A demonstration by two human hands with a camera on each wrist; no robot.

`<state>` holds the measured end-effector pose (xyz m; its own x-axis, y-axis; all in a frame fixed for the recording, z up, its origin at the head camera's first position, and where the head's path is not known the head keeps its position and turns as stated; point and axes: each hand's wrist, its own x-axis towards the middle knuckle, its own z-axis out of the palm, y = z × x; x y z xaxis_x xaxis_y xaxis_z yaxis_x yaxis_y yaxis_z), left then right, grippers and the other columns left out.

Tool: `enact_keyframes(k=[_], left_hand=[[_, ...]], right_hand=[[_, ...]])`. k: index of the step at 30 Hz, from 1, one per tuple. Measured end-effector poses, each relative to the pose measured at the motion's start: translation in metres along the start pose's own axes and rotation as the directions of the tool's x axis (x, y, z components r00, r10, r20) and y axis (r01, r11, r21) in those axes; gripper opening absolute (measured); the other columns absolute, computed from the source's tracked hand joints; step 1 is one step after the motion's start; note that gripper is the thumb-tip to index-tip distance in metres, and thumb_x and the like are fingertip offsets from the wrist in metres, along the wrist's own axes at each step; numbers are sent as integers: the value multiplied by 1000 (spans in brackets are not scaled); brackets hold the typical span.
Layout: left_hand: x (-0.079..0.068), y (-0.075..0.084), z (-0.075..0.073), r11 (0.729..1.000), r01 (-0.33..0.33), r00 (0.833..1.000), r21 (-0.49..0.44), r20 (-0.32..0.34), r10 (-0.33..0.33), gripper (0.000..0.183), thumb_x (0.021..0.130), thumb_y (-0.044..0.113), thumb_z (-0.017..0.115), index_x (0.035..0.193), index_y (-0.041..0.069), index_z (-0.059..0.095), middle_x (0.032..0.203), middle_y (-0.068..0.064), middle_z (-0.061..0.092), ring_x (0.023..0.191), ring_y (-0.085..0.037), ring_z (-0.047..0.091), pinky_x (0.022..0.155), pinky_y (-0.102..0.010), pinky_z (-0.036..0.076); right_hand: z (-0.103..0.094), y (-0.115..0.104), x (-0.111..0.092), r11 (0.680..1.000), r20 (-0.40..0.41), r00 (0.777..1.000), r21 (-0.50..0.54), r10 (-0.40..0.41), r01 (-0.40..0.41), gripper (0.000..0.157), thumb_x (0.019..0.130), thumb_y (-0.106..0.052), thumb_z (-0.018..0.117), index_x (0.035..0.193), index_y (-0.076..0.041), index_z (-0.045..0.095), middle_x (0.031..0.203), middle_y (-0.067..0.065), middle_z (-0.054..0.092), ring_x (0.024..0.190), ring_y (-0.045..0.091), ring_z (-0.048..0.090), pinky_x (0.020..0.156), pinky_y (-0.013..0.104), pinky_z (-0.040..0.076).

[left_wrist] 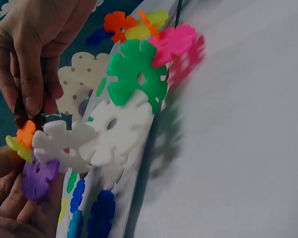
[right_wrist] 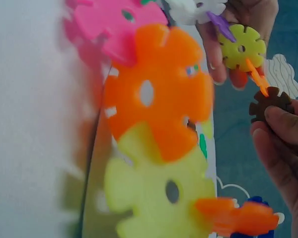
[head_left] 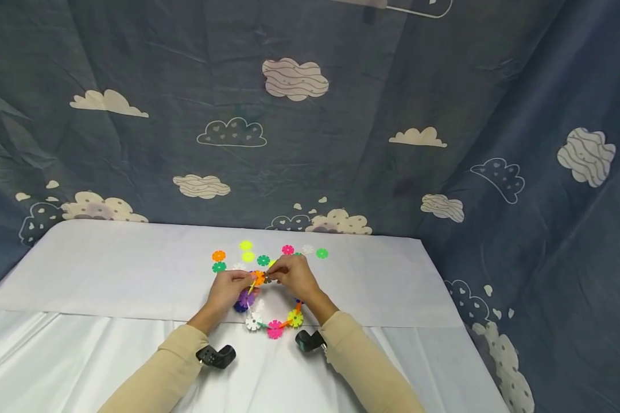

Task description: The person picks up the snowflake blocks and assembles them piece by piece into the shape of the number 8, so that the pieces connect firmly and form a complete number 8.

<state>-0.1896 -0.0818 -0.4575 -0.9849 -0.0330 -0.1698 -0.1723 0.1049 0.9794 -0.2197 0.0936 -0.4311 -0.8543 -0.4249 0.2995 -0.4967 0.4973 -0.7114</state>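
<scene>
A chain of linked plastic snowflake discs hangs in a loop between both hands over the white table. My left hand pinches a yellow snowflake disc of the chain, with a purple disc beside its fingers. My right hand pinches a brown snowflake disc between thumb and fingers. An orange disc, seen edge-on, spans from the yellow disc to the brown one. Lower in the loop are a white disc, a pink disc and another yellow disc.
Loose snowflake discs lie on the table beyond the hands, among them an orange disc, a dark green disc, a pink disc and a light green disc. A dark cloud-patterned curtain hangs behind the table.
</scene>
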Motion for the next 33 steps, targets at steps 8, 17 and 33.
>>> enact_keyframes(k=[8,17,33], left_hand=[[-5,1,5,999,-18,999,45,-28,19,17,92,2,60,100,-12,65,83,-19,71,64,-12,65,57,-20,52],[4,6,1,995,22,974,-96,225,0,35,98,16,57,115,-15,59,85,-15,70,72,-16,69,70,-28,58],[6,4,1,975,140,965,-173,245,-95,35,98,11,56,121,-15,55,94,-15,68,82,-16,68,79,-29,57]], right_hand=[[5,5,-2,997,-47,996,-26,-80,79,5,78,5,75,79,0,75,77,9,70,68,17,67,60,15,52],[-3,1,3,999,24,999,-38,-26,27,9,80,2,75,88,-2,73,85,8,72,72,13,68,66,16,53],[-34,56,6,947,208,928,-148,310,-284,23,79,-8,79,101,-4,74,81,1,64,71,11,54,62,23,47]])
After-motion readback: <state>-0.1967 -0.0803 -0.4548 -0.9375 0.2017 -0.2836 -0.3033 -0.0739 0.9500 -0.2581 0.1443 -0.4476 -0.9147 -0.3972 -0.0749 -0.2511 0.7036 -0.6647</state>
